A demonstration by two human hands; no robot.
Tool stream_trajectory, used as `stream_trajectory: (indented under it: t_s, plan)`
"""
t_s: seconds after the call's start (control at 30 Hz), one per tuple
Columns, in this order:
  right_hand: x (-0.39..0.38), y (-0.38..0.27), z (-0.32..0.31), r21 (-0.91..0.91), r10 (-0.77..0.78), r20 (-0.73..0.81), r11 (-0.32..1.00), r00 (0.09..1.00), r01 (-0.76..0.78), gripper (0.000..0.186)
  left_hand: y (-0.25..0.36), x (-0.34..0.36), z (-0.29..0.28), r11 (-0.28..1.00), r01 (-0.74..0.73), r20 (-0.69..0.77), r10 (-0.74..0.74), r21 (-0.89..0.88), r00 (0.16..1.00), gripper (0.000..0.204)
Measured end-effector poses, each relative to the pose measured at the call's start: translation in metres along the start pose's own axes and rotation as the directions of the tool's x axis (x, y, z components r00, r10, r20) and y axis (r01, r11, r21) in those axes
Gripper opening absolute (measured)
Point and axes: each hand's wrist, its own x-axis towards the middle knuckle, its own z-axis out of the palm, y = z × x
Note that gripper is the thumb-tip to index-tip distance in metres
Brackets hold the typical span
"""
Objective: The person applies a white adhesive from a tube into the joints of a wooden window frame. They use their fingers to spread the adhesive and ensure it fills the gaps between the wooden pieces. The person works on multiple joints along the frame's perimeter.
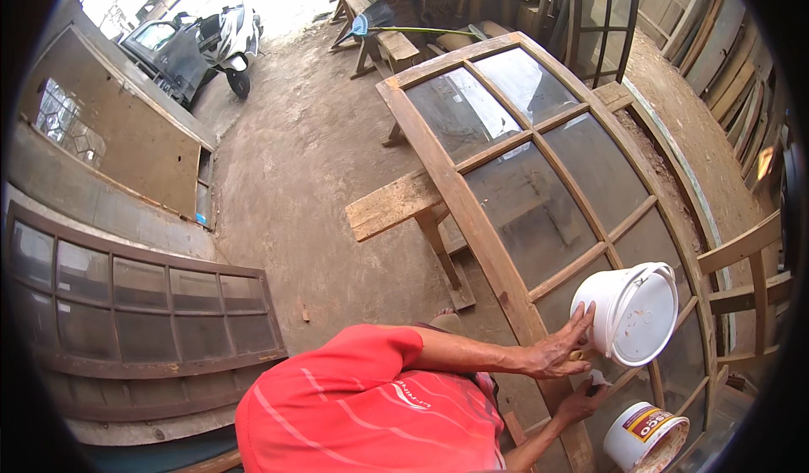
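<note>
My left hand (559, 353) reaches over the window frame, fingers apart, with the fingertips against the side of a white lidded bucket (632, 314); whether they press on it I cannot tell. Just below, my right hand (580, 403) pinches a small white piece (599, 378), too small to make out, close to a wooden bar. Both hands are at the near part of a large wooden window frame (493, 241) with several glass panes. An open white tub (647, 439) with a red and yellow label stands on it beside my right hand, pale material inside.
A wooden bench (394, 205) sits beneath the frame. Dark paned frames (143, 304) lean at left. A motorbike (236, 43) and a grey vehicle (164, 58) stand far left. Timber (733, 68) leans at right; a blue-headed broom (362, 26) lies at the back.
</note>
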Motion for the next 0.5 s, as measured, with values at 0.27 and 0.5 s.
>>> stream_trajectory:
  t_s: [0.27, 0.5]
  plan:
    - [0.004, -0.018, 0.015, -0.060, 0.079, -0.067, 0.995, 0.995, -0.083, 0.026, -0.024, -0.001, -0.092, 0.960, -0.060, 0.127, 0.026, 0.273, 0.992, 0.073]
    - [0.001, -0.034, 0.010, 0.079, 0.249, -0.073, 0.967, 0.966, -0.243, 0.045, -0.046, 0.004, -0.081, 0.862, -0.262, 0.249, 0.165, 0.434, 0.954, 0.059]
